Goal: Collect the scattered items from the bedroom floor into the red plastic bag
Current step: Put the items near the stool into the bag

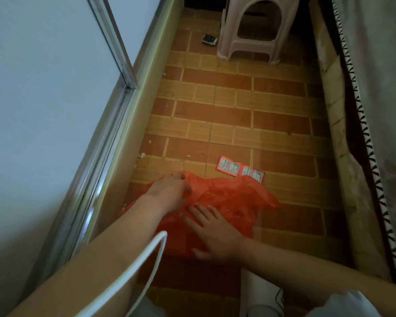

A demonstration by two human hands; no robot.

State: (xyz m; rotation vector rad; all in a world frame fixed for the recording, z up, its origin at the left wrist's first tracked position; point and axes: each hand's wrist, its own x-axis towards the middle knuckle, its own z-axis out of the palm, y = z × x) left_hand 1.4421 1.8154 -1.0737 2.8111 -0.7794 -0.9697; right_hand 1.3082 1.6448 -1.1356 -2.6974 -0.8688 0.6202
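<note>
The red plastic bag (231,202) lies crumpled on the tiled floor in front of me. My left hand (169,191) rests on its upper left part, fingers curled into the plastic as if gripping it. My right hand (213,234) lies flat on the bag with straight, spread fingers. Just beyond the bag lies a strip of red and white sachets (240,169), its near end touching the bag's edge. Farther away a small dark item (208,39) sits on the floor beside the stool. Small white scraps (142,155) dot the floor near the left wall.
A pink plastic stool (254,28) stands at the far end of the narrow floor. A wardrobe with a metal rail (105,133) runs along the left. A bed with hanging fabric (364,133) bounds the right. A white cable (146,255) hangs before my left arm.
</note>
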